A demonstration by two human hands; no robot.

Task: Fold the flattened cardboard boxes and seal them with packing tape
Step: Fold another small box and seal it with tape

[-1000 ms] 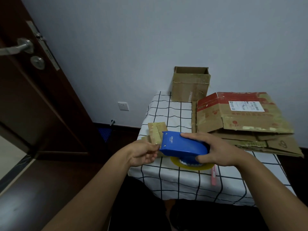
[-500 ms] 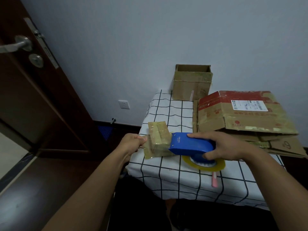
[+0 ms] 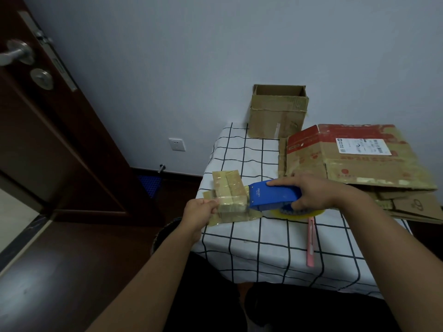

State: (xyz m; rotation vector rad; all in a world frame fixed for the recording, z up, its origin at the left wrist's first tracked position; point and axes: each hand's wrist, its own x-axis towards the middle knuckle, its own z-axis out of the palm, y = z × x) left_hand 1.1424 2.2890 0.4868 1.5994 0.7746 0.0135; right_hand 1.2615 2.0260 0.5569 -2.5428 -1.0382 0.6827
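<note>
— Blue tape dispenser [image 3: 273,196] is sitting in the right hand [image 3: 314,195], whose fingers are wrapping over its top and back; its front edge is meeting the small cardboard box [image 3: 231,196] at the near left corner of the bench [image 3: 263,248].

— And the left hand [image 3: 200,213]?

— Its fingers are pinching the free end of the packing tape [image 3: 214,208], a clear strip running across the box's front. The yellowish roll is peeking out under the dispenser.

— So sealing is under way?

— I am judging so: this box is folded and getting taped. Next the strip needs pressing down flat and cutting at the dispenser's blade, keeping it taut so it is not wrinkling.

— What is differing from a second ago?

— Then both hands were meeting close together at the dispenser's nose. Now the left one is sitting further left, with tape drawn out across the box.

— Other work waiting?

— Flattened cardboard boxes [image 3: 359,164] are lying stacked on the right, an open box [image 3: 278,111] is standing by the wall, and a pink utility knife [image 3: 310,243] is lying near the front.
</note>
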